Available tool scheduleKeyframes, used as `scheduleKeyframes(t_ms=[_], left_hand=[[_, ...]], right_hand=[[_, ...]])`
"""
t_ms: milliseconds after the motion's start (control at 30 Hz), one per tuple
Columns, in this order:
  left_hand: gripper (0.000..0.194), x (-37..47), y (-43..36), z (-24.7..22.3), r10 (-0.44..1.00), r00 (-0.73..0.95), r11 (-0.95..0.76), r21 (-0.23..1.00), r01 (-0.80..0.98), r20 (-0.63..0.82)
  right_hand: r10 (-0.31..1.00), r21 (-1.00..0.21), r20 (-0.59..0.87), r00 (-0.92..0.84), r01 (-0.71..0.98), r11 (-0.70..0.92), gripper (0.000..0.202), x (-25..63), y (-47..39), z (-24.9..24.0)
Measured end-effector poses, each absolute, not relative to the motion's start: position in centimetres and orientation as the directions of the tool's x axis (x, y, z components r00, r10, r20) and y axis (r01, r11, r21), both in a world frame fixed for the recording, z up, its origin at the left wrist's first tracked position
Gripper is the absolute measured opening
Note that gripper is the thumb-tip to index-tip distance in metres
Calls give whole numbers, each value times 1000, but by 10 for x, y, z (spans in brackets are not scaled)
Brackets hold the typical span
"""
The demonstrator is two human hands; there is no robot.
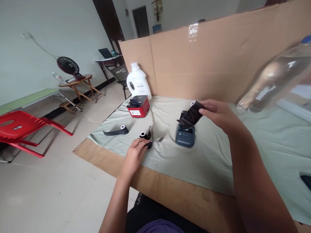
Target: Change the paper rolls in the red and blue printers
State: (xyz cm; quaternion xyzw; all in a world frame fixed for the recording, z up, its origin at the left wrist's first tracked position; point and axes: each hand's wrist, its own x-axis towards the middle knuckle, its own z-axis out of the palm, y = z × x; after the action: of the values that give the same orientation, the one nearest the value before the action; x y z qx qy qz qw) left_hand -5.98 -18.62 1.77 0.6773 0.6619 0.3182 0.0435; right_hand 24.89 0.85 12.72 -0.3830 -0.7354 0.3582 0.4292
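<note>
My right hand (pixel 215 113) grips a black roll (pixel 194 111) with a white core. The roll's loose black film hangs into the opened dark blue label printer (pixel 185 137) below it. My left hand (pixel 137 149) rests low over the cloth, fingers curled on a small dark piece (pixel 148 145) with a flat, shiny end; its exact kind is unclear. Just beyond those fingers stands another black roll (pixel 143 134). A third black roll (pixel 123 129) lies to the left with its strip pulled out. Farther back sits a red printer (pixel 139 108) with dark film in its top.
A white jug (pixel 138 81) stands behind the red printer, against a cardboard wall (pixel 194 64). At the right leans a large clear bottle (pixel 272 77). Pale green cloth (pixel 165 165) covers the board (pixel 102 158). A red chair (pixel 21 126) and a fan (pixel 68 66) are at left.
</note>
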Motion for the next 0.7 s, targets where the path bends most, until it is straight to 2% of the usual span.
scheduleKeyframes(t_ms=[67,167,367,467,533,700], left_hand=[[27,-69,-194,19,914,-123,-108,524,845,387],[25,-92,-214,18,856,-271,-3,529,848,441],[38,-142,-224,8,720,-508,261,494,829,473],[41,-150,-208,4,649,-585,334,509,793,486],[39,-148,-196,1,673,-572,309,525,793,469],[34,-145,-180,-10,771,-418,150,502,852,481]], right_hand=[[868,-848,346,-357,276,452,21,249,10,126],[871,-846,333,-362,293,445,24,252,15,123],[879,-872,306,-366,263,413,23,254,16,124],[881,-879,278,-384,269,394,21,250,13,127],[882,-879,258,-395,284,384,21,247,13,126],[888,-885,222,-404,299,358,26,243,18,119]])
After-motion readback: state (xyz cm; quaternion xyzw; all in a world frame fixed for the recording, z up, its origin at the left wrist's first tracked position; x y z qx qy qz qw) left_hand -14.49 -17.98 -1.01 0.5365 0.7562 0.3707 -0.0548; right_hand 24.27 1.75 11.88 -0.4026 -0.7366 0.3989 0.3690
